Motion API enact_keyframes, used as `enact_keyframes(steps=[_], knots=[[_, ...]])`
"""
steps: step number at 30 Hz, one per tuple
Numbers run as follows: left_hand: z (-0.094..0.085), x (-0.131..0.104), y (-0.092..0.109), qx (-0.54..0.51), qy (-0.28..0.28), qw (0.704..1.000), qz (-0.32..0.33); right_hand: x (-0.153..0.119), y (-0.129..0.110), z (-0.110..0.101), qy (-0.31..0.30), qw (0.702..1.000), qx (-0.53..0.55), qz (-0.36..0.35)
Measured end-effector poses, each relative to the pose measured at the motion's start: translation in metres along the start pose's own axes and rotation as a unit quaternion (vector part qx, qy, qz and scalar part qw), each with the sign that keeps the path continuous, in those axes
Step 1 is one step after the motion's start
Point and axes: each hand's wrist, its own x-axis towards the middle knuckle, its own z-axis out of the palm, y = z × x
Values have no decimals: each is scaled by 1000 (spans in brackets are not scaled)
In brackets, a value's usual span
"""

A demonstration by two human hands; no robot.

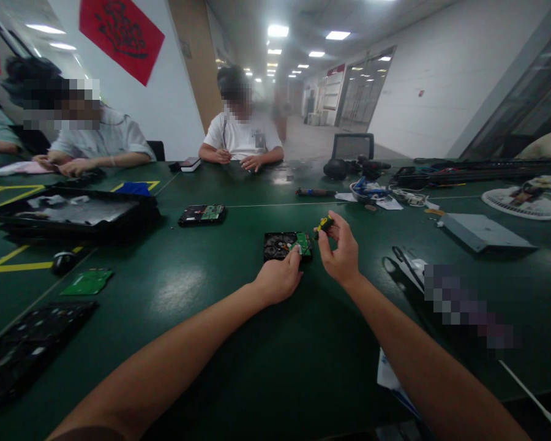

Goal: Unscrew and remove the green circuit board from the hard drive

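Between the two hands, flat on the green table (pixel 303 380), lies the hard drive (pixel 275 246), with a circuit board (pixel 305 244) on its right-hand part. The left hand (pixel 279 278) is on the drive's near side, its index finger reaching onto the board; whether the other fingers close around the casing cannot be told. The right hand (pixel 340 248), just beside the drive, has thumb and fingers together on the yellow-and-black handle of a small screwdriver (pixel 324 226), tilted down toward the board's right edge. Its tip is too small to make out, so contact with a screw is uncertain.

The step in hand appears to be screwdriver work on the board while the left hand steadies the drive. The next move seems to call for a squarely seated tip, firm downward pressure and a turn of the fingertips, with the left hand clear of the tip; a slanted tip could slip and scratch the board.

Beyond the grip and to its left sits a second hard drive (pixel 202 214). Farther left are a loose circuit board (pixel 88 282) and a black tray (pixel 68 226). Well to the right of the grip is a grey metal box (pixel 487 233); across the table, beyond the drive, sits a co-worker (pixel 241 135).
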Motion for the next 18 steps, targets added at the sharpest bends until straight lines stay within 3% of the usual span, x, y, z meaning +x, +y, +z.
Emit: enact_keyframes(steps=[8, 18], knots=[[-12, -1, 4, 36, -34, 998, 40, -2, 2, -1, 9, 1000, -14, -11], [-17, -2, 8, 45, -44, 998, 30, -2, 2, -2, 17, 1000, -9, 11]])
